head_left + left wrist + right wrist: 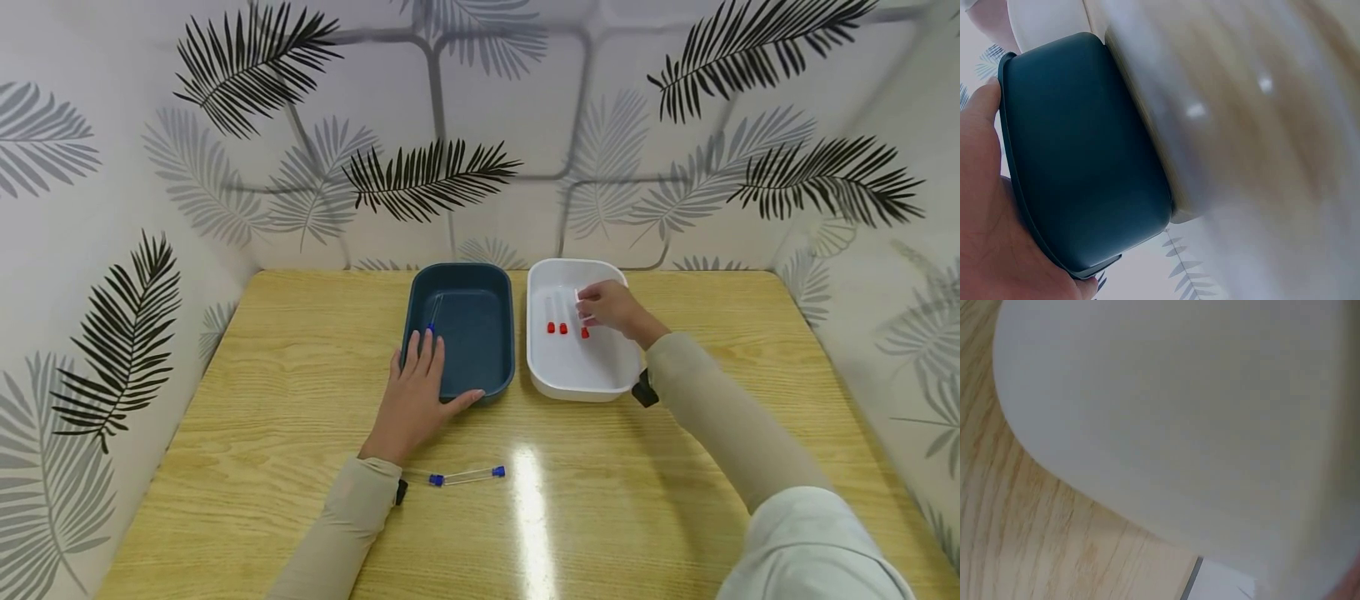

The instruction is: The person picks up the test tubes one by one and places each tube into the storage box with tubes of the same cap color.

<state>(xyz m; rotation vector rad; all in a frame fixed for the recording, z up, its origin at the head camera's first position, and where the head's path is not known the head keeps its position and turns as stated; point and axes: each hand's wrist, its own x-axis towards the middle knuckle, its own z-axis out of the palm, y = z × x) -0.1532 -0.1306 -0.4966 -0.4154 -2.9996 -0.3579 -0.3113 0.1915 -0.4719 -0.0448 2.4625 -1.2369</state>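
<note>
My left hand (416, 400) rests on the front left rim of a dark teal tray (476, 333), fingers straight and thumb spread along the near edge. A clear tube with a blue cap (431, 326) lies inside that tray, just beyond the fingertips. Over the white tray (573, 375), my right hand (613, 308) pinches a clear tube with a red cap (585, 332), cap toward me. Two more red-capped tubes (551, 327) lie side by side to its left. In the right wrist view the white tray's wall (1166, 425) hides nearly all of the hand.
Clear tubing with a blue cap (498, 472) at each end lies on the wooden table (300, 367) in front of the trays; whether it is one tube or two I cannot tell. A leaf-patterned backdrop (390, 233) stands behind the table.
</note>
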